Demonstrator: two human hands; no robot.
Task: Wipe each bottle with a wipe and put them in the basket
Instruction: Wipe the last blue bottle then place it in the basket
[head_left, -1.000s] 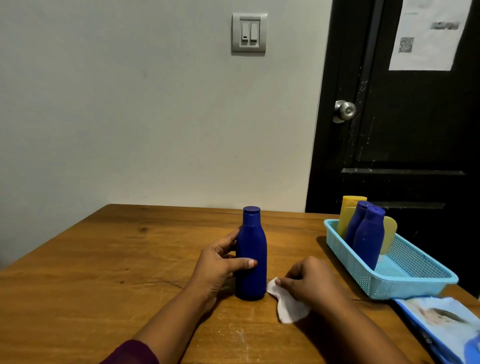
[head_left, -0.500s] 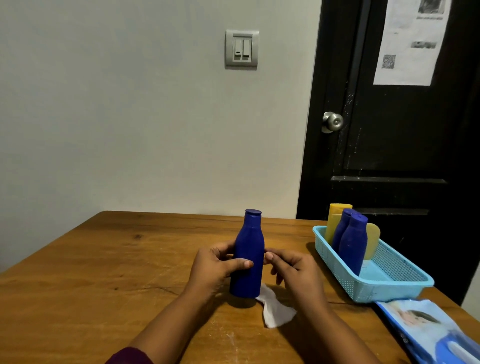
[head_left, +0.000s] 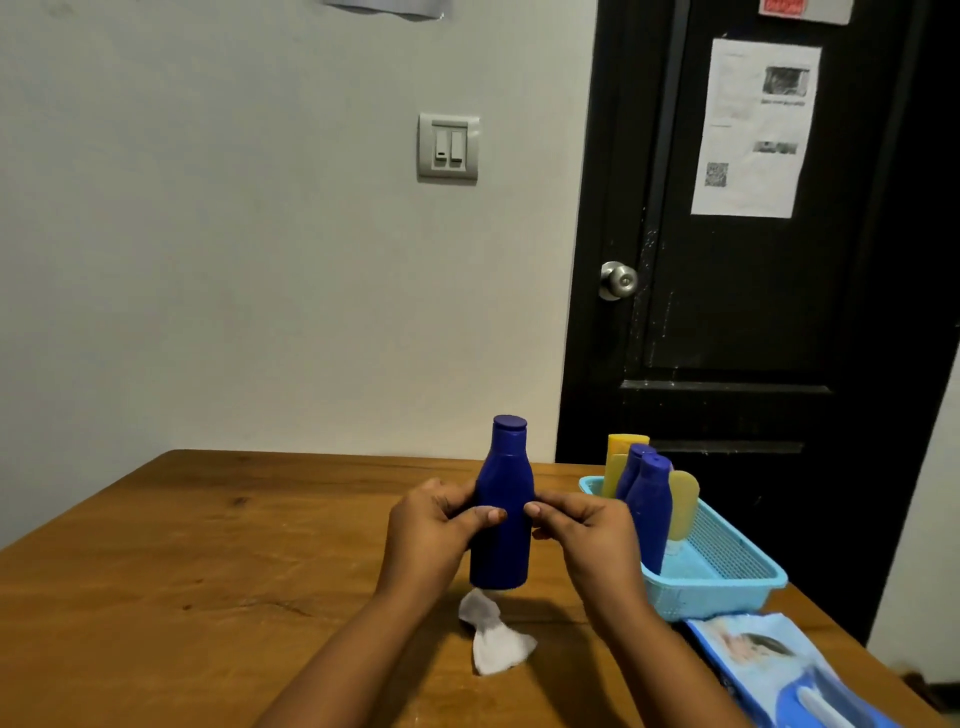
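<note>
Seen through my head camera: both hands hold a dark blue bottle (head_left: 503, 519) upright over the middle of the wooden table (head_left: 208, 571). The left hand (head_left: 436, 525) wraps its fingers round the bottle's left side, thumb laid across the front; the right hand (head_left: 587, 530) grips the right side, thumb tip meeting the front just beside the left thumb. The bottle's cap is on, and its base sits just above a crumpled white wipe (head_left: 496, 642) lying on the wood; I cannot tell whether the base touches the table. To the right, near the table's edge, a light blue basket (head_left: 722, 597) holds two blue bottles (head_left: 652, 509) and two yellow ones (head_left: 626, 447), all standing at its far end. A pack of wipes (head_left: 779, 670) lies just in front of the basket. Behind it stands a black door (head_left: 753, 312).
</note>
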